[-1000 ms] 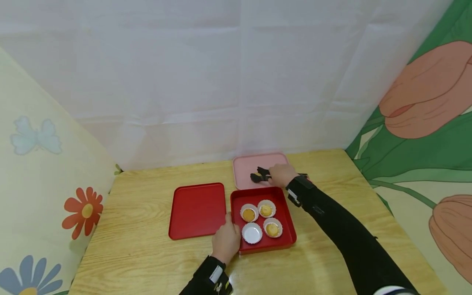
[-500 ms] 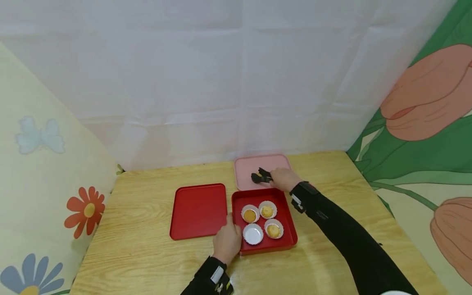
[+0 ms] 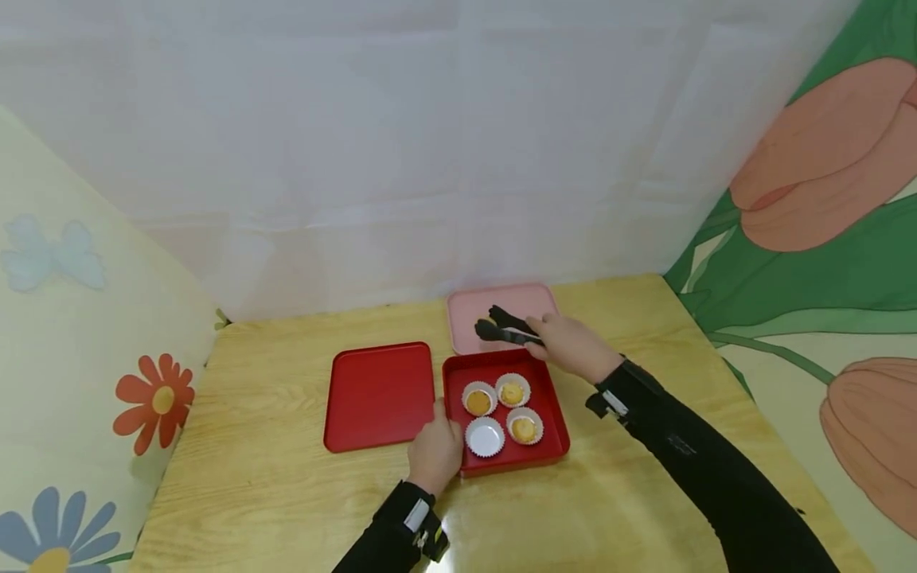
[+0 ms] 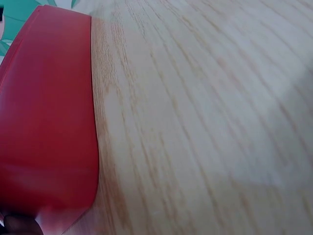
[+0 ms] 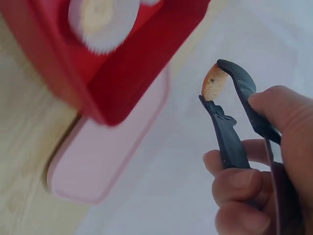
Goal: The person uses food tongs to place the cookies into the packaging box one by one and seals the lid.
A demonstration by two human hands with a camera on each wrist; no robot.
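Black tongs [image 3: 501, 330] are gripped in my right hand [image 3: 573, 348], raised over the near side of the pink tray [image 3: 466, 306]. Between their tips, in the right wrist view, sits a small golden-brown cookie [image 5: 215, 83]. My left hand [image 3: 435, 451] holds the left side of the red box [image 3: 548, 414], index finger extended along its wall. Inside stand white paper cups; three bear round yellow cookies [image 3: 525, 430], and the front-left paper cup [image 3: 485, 437] is empty. The left wrist view shows the box's outer wall [image 4: 49, 107] and part of a dark fingertip at the lower left.
A flat red lid [image 3: 380, 398] lies left of the box, close to my left hand. The pink tray is right behind the box, near the back edge of the wooden table [image 3: 258, 422]. A white cloth [image 3: 322, 159] hangs behind, with patterned cloths at both sides.
My right hand has lifted the tongs up from the pink tray and drawn back to the right, the cookie between the tips. The left hand stays at the box. The head view has shifted slightly.
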